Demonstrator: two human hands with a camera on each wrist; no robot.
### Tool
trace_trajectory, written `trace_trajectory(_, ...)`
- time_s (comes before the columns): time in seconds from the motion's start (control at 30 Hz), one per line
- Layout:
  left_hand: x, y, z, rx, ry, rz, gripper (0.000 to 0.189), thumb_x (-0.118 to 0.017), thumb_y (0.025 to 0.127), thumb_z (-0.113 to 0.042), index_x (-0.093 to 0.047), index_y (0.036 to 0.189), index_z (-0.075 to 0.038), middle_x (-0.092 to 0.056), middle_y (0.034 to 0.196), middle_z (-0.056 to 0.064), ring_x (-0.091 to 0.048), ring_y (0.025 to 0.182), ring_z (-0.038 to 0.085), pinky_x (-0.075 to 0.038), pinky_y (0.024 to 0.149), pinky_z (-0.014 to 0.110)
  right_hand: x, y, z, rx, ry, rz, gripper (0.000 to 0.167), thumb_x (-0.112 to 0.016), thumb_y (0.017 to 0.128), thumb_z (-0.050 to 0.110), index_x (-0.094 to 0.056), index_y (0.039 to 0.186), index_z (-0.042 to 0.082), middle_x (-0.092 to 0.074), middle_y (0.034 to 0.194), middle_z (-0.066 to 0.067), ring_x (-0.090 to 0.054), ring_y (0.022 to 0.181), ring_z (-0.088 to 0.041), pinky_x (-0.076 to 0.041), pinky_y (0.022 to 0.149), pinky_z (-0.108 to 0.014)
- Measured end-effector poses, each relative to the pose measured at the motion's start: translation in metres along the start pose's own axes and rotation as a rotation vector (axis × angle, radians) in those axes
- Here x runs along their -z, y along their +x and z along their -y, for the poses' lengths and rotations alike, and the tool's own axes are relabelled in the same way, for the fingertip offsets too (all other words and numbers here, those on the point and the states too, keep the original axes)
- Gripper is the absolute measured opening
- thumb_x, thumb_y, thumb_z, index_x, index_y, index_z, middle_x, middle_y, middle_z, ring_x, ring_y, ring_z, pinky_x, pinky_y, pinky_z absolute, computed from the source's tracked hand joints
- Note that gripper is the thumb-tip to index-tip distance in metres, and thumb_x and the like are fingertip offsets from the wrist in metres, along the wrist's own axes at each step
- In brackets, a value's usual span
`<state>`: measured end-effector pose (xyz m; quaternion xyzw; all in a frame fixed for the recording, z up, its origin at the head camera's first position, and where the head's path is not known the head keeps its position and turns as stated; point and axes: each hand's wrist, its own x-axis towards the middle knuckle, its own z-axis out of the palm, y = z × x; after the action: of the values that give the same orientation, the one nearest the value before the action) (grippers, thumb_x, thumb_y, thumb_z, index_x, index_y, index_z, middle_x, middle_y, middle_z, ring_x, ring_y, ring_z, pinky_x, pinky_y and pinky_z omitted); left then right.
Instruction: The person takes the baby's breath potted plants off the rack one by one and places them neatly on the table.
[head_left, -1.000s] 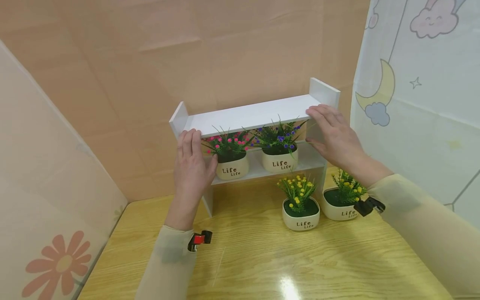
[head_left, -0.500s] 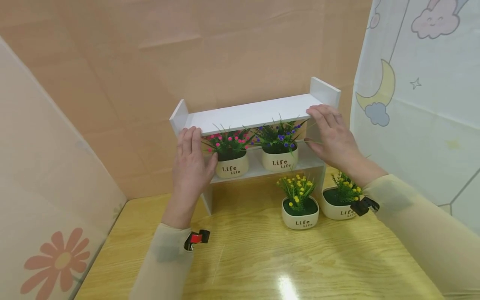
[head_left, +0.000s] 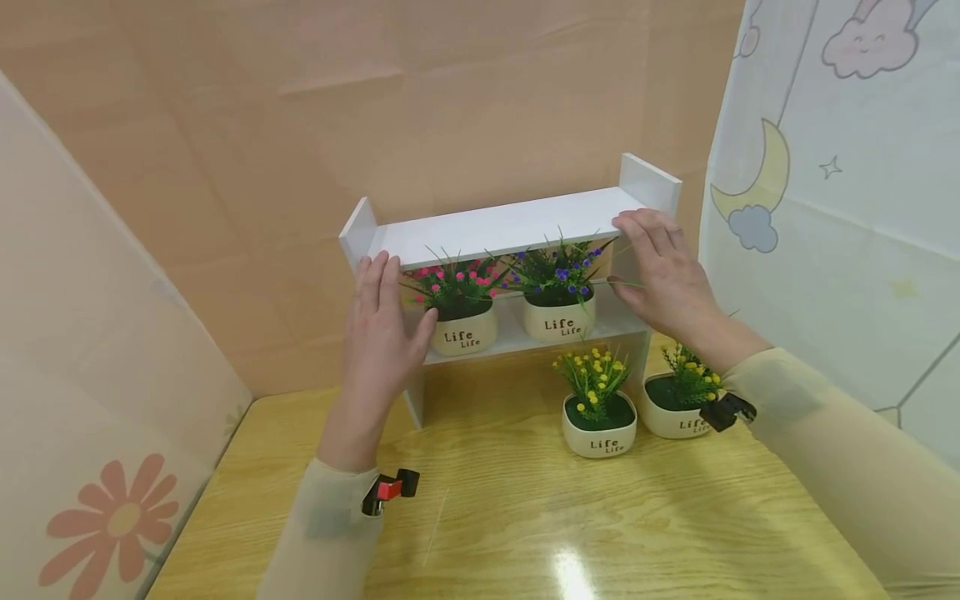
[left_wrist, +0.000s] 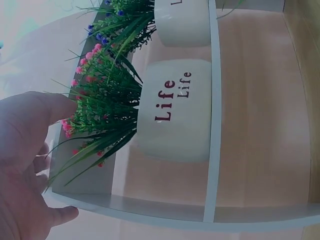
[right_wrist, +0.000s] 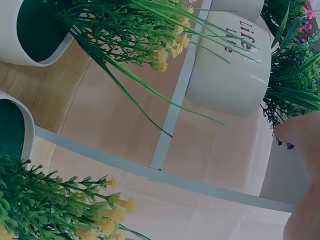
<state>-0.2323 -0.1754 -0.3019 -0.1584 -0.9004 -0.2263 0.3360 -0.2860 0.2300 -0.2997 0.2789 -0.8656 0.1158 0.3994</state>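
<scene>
A small white two-tier shelf (head_left: 502, 225) stands on the table with raised end panels. My left hand (head_left: 378, 333) lies at its top left corner, fingers straight over the board's front edge and thumb spread out beside the pink-flowered pot (head_left: 467, 333). At the top right, my right hand (head_left: 667, 279) rests its fingertips on the same board, with the thumb lower, in front of the opening. The pink pot and a purple-flowered pot (head_left: 558, 321) stand upright on the middle tier. Both cream pots read "Life". In the left wrist view the thumb (left_wrist: 62, 106) overlaps the pink flowers.
Two yellow-flowered pots stand on the wooden table (head_left: 480, 517): one in front of the shelf (head_left: 600, 437), the other (head_left: 671, 417) by its right leg, partly under my right forearm. A peach cloth (head_left: 487, 92) hangs behind; printed sheets flank both sides.
Both hands stay at the shelf's top corners. My left wrist has sunk slightly down and left, and the view has drifted a little. The pots keep their places.
</scene>
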Motion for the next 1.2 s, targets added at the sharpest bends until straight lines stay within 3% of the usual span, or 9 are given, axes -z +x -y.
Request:
trace_trajectory(0.43,-0.006,-0.022,-0.003,-0.041,-0.075,-0.099,0.086,-0.081,0.102,-0.027,-0.034,0.169,0.000,-0.021,0.180,0.018,-0.013,0.169,0.038,-0.023,0.133,0.062,-0.002,0.000,-0.003,0.002,-0.001,-0.016,0.093,-0.090,0.081,0.001,-0.039,0.159,0.001,-0.040,0.158,-0.025,-0.033,0.149,-0.047,-0.028,0.132,-0.052)
trace_trajectory(0.7,-0.011,-0.039,-0.007,-0.033,-0.121,-0.180,0.087,-0.081,0.102,-0.025,-0.033,0.169,0.000,-0.021,0.181,0.017,-0.017,0.168,0.036,-0.030,0.130,0.061,-0.001,-0.001,-0.002,-0.007,-0.001,-0.005,0.094,-0.091,0.081,0.002,-0.039,0.160,0.002,-0.040,0.159,-0.024,-0.033,0.150,-0.047,-0.026,0.133,-0.050)
trace_trajectory(0.9,-0.012,-0.049,-0.013,0.008,-0.143,-0.153,0.092,-0.082,0.102,-0.026,-0.027,0.172,-0.002,-0.016,0.183,0.013,-0.014,0.169,0.032,-0.033,0.129,0.061,-0.002,-0.002,-0.001,0.001,0.002,-0.013,0.093,-0.090,0.080,0.000,-0.040,0.158,0.000,-0.041,0.159,-0.024,-0.033,0.149,-0.048,-0.025,0.133,-0.051)
trace_trajectory(1.2,-0.017,-0.064,-0.014,0.094,-0.247,-0.098,0.093,-0.078,0.105,-0.031,-0.021,0.175,-0.007,-0.012,0.184,0.005,-0.024,0.166,0.034,-0.046,0.116,0.069,-0.003,0.000,0.000,-0.003,-0.006,0.000,0.095,-0.091,0.080,0.001,-0.038,0.160,0.001,-0.040,0.160,-0.024,-0.032,0.150,-0.047,-0.024,0.133,-0.051)
